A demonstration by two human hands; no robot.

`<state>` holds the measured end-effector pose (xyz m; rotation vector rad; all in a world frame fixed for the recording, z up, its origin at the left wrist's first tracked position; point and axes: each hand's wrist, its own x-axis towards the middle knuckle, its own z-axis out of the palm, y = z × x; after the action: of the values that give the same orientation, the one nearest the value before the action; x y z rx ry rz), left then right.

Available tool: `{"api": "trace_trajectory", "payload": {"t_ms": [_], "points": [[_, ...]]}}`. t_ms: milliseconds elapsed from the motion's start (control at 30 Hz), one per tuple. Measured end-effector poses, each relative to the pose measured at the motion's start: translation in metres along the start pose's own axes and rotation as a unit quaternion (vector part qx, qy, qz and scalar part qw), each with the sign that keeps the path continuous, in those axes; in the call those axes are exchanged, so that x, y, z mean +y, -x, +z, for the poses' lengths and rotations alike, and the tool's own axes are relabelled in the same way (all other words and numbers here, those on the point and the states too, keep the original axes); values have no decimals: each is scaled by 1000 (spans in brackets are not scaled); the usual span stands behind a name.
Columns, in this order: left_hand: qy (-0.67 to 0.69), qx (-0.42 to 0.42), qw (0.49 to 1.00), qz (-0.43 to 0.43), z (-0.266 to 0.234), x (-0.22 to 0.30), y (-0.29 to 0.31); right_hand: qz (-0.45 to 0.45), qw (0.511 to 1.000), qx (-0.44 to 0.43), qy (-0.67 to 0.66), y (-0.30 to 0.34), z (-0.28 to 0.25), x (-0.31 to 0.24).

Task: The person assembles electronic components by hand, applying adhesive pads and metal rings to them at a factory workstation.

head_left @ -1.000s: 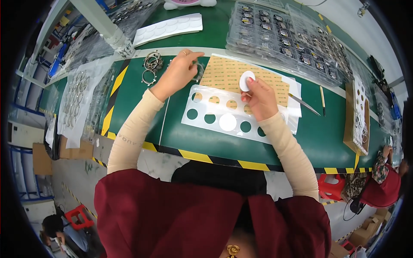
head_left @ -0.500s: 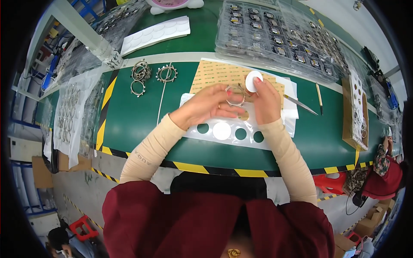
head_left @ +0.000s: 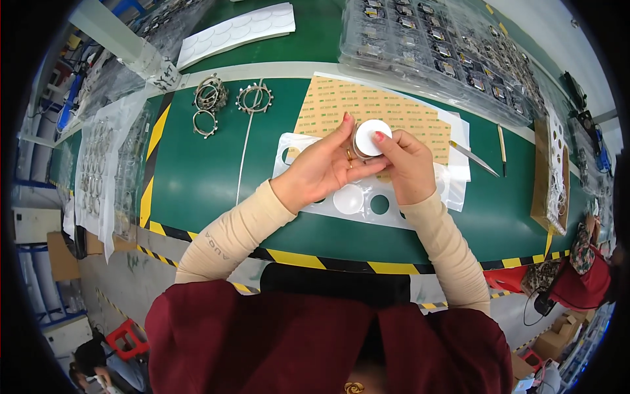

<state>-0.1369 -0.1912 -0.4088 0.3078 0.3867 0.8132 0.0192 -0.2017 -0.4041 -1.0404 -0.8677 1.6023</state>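
My left hand (head_left: 315, 167) supports a thin metal ring (head_left: 356, 150) on its fingers, the thumb standing up beside it. A white round disc (head_left: 369, 139) lies over the ring and covers most of it. My right hand (head_left: 413, 167) grips the disc's right edge, with its thumb on the white face. Whether the disc is seated in the ring or only rests on it, I cannot tell. Beneath both hands lie a tan printed backing sheet (head_left: 380, 102) and a white sheet with round holes (head_left: 289, 146). Another white disc (head_left: 348, 199) sits on the holed sheet.
Left of my hands are several studded metal rings (head_left: 254, 97). A pointed metal tool (head_left: 476, 159) and a thin stick (head_left: 503, 151) lie to the right, by a cardboard box (head_left: 541, 187). Clear trays of small parts (head_left: 440, 46) and a disc sheet (head_left: 239, 36) stand behind.
The white disc in my right hand has moved left and down onto the ring. My hands have come together. The view has shifted slightly.
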Motion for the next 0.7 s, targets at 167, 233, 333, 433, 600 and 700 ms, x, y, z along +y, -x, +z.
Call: {"api": "trace_trajectory", "payload": {"t_ms": [167,233,333,433,600,700], "points": [[-21,-8,1000,8,-3,2,0,-13,1000,-6,10,-1,-2,6],[-19,11,1000,13,-4,0,-2,-25,1000,-10,-11,1,2,4],[12,-1,1000,7,-2,-1,-1,-13,1000,-3,15,5,6,-1],[13,13,999,26,0,-3,-2,-18,1000,3,18,4,5,1],[34,47,998,30,3,-6,-2,-55,998,23,-32,4,13,-1],[23,46,998,41,4,-7,-2,-63,998,17,2,2,11,2]]}}
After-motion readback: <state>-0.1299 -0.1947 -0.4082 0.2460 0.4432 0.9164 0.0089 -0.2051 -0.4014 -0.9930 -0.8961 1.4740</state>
